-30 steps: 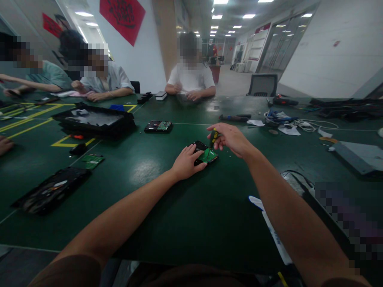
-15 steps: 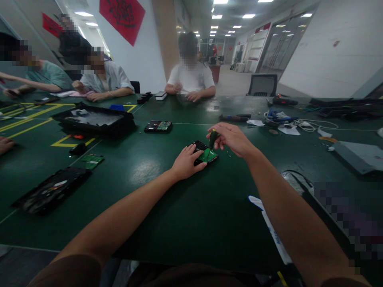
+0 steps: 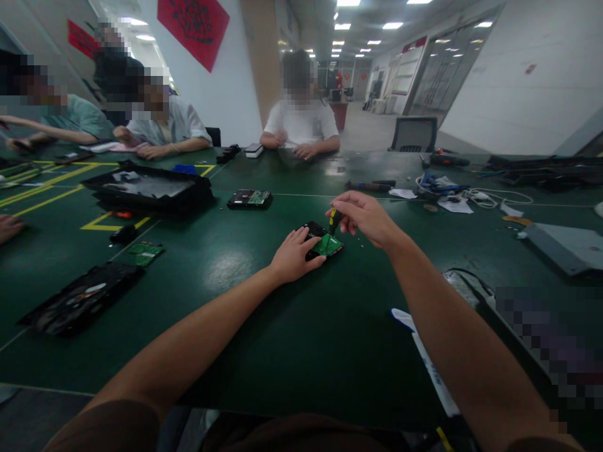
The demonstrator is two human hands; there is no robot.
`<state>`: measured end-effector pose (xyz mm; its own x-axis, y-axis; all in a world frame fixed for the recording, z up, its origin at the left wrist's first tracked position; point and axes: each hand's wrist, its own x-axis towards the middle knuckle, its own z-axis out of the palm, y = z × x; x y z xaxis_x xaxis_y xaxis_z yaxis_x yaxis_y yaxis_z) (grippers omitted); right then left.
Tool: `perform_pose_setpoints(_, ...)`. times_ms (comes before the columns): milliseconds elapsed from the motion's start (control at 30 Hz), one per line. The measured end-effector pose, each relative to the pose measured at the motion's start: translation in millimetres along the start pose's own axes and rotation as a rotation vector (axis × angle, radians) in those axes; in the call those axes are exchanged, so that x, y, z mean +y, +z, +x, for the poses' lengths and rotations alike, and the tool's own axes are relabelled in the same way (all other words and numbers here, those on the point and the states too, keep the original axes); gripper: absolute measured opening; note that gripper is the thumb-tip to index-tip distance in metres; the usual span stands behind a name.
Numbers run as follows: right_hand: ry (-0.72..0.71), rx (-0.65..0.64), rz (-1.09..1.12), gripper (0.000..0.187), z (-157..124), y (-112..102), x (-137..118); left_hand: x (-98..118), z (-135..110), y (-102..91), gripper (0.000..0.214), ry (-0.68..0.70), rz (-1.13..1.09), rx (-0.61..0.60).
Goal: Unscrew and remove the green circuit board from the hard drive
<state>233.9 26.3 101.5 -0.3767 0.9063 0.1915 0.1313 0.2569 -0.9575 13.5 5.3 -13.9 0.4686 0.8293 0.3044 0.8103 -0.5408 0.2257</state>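
Note:
A small hard drive [image 3: 325, 243] lies on the green table, green circuit board up. My left hand [image 3: 294, 254] rests on its near left side, fingers curled over the edge, pinning it down. My right hand [image 3: 365, 216] hovers just above the drive's far right corner, fingers pinched round a screwdriver [image 3: 332, 220] with a black and yellow handle. The tool stands nearly upright with its tip down on the board. A few tiny screws [image 3: 360, 242] lie on the table to the right of the drive.
Another hard drive [image 3: 249, 199] lies farther back, beside a black tray [image 3: 146, 191]. A loose circuit board [image 3: 146, 251] and an opened black device [image 3: 80, 304] sit at left. Cables and tools [image 3: 452, 191] clutter the far right. Several people sit across the table [image 3: 245, 351].
My right hand has turned slightly on the screwdriver handle, and the yellow stripe shows again. My left hand and the drive have stayed where they were.

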Motion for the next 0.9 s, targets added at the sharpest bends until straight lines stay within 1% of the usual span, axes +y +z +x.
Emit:
perform_pose_setpoints(167, -0.004, -0.034, 0.022, 0.027, 1.8, -1.5, 1.7, 0.8, -0.3, -0.6, 0.065, 0.0, -0.006, 0.005)
perform_pose_setpoints(367, -0.029, 0.012, -0.079, 0.023, 0.3, -2.5, 2.8, 0.6, -0.6, -0.8, 0.065, 0.002, -0.01, 0.011)
perform_pose_setpoints(433, -0.024, 0.019, -0.063, 0.024, -0.7, -1.6, 1.5, 0.3, -0.6, -0.9, 0.065, 0.001, -0.008, 0.007)
perform_pose_setpoints(633, 0.006, -0.036, 0.024, 0.027, -1.7, 0.8, -3.1, 0.7, -0.3, -0.5, 0.066, 0.001, -0.003, 0.011)
perform_pose_setpoints(733, 0.02, -0.042, 0.043, 0.027, -1.0, 0.9, -3.1, 1.3, -0.3, -0.9, 0.065, -0.002, -0.008, 0.008)
perform_pose_setpoints(900, -0.041, -0.003, -0.049, 0.025, -0.7, -1.1, 0.3, 1.6, -0.9, -1.7, 0.065, 0.0, -0.007, 0.007)
